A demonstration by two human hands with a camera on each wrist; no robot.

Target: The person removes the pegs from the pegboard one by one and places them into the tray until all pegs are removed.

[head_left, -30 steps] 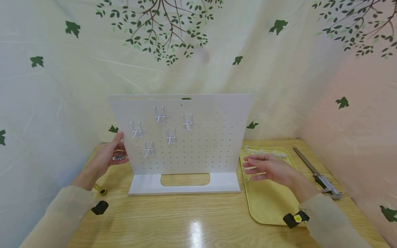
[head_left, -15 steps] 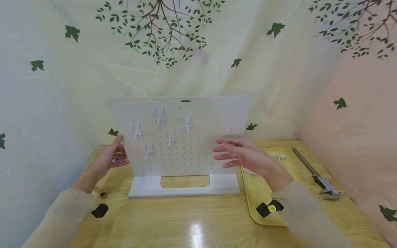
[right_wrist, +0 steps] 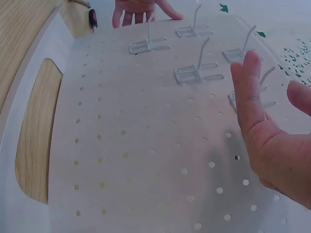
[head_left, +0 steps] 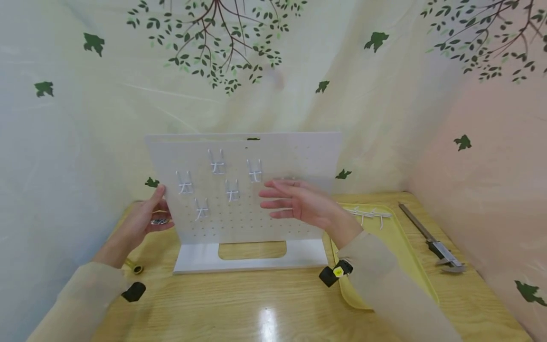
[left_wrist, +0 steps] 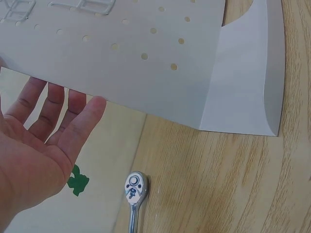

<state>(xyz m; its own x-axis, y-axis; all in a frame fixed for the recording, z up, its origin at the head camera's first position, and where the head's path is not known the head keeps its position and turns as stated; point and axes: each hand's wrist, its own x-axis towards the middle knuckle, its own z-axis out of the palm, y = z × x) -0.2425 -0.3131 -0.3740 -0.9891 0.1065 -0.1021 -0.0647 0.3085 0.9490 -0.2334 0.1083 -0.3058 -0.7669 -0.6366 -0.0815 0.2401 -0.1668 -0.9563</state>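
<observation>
A white pegboard (head_left: 295, 223) stands upright on its base, with several wire hooks (head_left: 232, 191) set in its left and middle part. My left hand (head_left: 138, 223) holds the board's left edge, thumb on the front side and fingertips behind, as the left wrist view (left_wrist: 43, 141) partly shows. In front of the board's right half is my right hand (head_left: 301, 203), fingers extended and slightly spread, holding nothing. In the right wrist view that hand (right_wrist: 272, 141) covers part of the nearest wire hook (right_wrist: 269, 103); whether they touch I cannot tell.
On the right a yellow tray (head_left: 401, 247) carries more white hooks (head_left: 372, 213). Beyond it lies a digital caliper (head_left: 438, 247). Behind my left hand is a ratchet wrench (left_wrist: 135, 189), and a brass-coloured piece (head_left: 136, 269) lies near the left wrist. A leaf-patterned curtain (head_left: 363, 104) encloses the table.
My right hand has moved left from over the tray, passing across the pegboard's right half towards the hooks. My left hand keeps its place on the board's edge.
</observation>
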